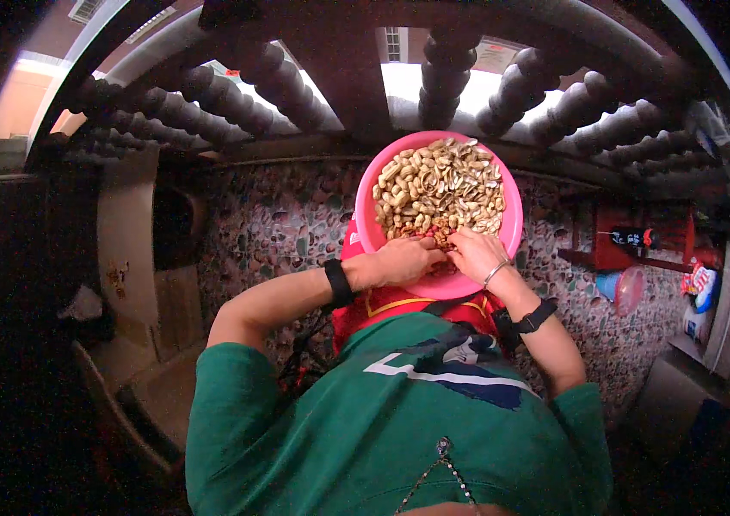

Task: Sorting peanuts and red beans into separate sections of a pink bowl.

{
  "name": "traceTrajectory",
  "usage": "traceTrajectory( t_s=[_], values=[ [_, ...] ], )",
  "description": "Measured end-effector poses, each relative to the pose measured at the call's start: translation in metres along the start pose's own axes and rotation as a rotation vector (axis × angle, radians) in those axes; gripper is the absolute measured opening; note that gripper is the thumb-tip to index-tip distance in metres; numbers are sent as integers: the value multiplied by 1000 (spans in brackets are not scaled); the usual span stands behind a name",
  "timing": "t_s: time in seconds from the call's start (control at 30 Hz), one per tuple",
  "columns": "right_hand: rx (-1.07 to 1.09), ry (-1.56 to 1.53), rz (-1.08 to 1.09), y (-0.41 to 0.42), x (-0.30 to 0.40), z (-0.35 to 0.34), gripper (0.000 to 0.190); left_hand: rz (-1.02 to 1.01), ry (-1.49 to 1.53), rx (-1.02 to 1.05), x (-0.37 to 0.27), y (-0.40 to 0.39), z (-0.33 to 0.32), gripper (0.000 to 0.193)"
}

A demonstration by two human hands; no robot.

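Observation:
A round pink plastic basin [512,200] rests on my lap over red cloth. Unshelled peanuts [397,187] fill its left part, and empty peanut shells [468,174] lie at the upper right. Reddish shelled peanut kernels [432,232] show near the basin's close side. My left hand [407,261] reaches in from the left, fingers bent over the kernels. Close beside it, my right hand [473,253], with a silver bangle at the wrist, has its fingers bent over the same spot. What either hand's fingertips hold is hidden or too small to tell.
A balustrade with turned balusters [445,77] runs beyond the basin. On the right are a red stool [668,226] with a dark bottle [626,237] on it, a blue and pink cup-like container [626,290], and a white jug [697,322]. A pale wooden chair or bench [126,232] stands left.

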State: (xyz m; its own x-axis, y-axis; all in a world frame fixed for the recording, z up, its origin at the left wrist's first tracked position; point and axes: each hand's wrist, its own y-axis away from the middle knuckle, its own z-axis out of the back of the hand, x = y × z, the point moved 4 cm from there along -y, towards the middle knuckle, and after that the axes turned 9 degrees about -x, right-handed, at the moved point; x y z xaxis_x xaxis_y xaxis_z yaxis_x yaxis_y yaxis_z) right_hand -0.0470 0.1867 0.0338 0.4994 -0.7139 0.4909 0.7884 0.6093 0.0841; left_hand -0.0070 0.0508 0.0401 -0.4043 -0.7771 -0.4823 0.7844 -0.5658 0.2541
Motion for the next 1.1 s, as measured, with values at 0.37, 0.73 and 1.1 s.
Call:
traceTrajectory(
  t_s=[0.37, 0.73, 1.1],
  values=[
    [-27, 73, -136, 4, -2, -5, 21, 182, -201, 81, 15, 3, -8, 48],
    [478, -714, -450, -18, -35, -44, 29, 174, 254, 151, 34, -19, -11, 67],
    [520, -993, -537, -19, -30, -35, 21, 366, 1235, 279, 60, -19, -19, 26]
  ],
)
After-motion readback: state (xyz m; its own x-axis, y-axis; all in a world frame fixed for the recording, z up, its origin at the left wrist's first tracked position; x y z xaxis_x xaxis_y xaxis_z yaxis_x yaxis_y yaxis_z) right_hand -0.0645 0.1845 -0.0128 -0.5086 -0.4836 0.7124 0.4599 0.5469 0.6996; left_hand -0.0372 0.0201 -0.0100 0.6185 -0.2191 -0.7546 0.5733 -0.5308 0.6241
